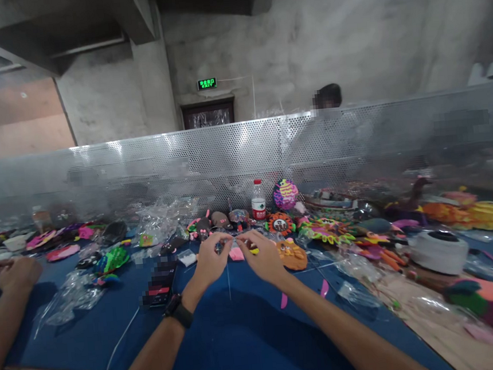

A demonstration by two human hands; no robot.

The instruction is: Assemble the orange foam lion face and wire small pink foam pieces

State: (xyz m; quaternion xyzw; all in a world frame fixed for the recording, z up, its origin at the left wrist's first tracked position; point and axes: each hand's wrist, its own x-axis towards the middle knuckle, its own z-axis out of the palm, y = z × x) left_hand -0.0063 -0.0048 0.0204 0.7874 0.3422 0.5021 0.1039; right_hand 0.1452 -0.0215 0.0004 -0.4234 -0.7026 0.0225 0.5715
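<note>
My left hand (210, 263) and my right hand (265, 259) meet above the blue table (225, 336). Both pinch a thin pale thread (229, 278) that hangs down between them; a tiny dark piece sits at the fingertips, too small to name. A black watch is on my left wrist. A small pink foam piece (236, 254) lies just behind the hands, and an orange felt face (292, 254) lies to the right of my right hand.
Colourful foam and felt craft pieces (328, 229), clear plastic bags (72, 289), a water bottle (258, 200) and a white tape roll (439, 250) litter the table. A perforated metal screen (226, 152) runs across the back. Another person's hands (8, 274) rest at the left.
</note>
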